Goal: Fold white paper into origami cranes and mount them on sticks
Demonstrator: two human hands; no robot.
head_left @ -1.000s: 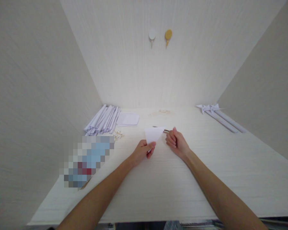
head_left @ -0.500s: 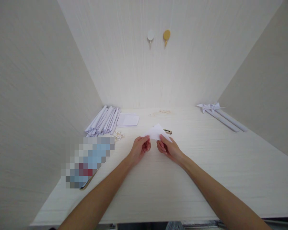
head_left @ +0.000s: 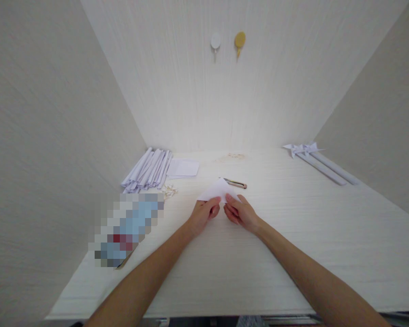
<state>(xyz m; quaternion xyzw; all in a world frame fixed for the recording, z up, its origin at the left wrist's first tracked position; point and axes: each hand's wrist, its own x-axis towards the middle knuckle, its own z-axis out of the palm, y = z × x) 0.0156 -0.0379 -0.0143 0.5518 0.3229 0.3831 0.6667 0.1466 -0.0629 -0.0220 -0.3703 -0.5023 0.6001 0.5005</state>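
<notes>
A white paper folded into a triangle [head_left: 218, 190] lies low over the middle of the pale table [head_left: 293, 236]. My left hand [head_left: 203, 215] pinches its near left edge. My right hand [head_left: 240, 211] pinches the near edge just beside it, so the fingertips of both hands almost meet. A slim tool with a dark tip and pinkish handle [head_left: 236, 183], perhaps a knife or pen, lies just beyond the paper.
A pile of rolled white paper sticks [head_left: 149, 170] and a flat white sheet [head_left: 183, 168] lie at the back left. Small tan bits [head_left: 168, 191] are scattered near them. Two paper pinwheels on sticks [head_left: 318, 160] lie at the back right. A blurred-out object [head_left: 125, 229] sits at the left.
The triangle was held up in my left hand alone; my right hand left the tool and came to the paper, which now sits lower with both hands pinching it.
</notes>
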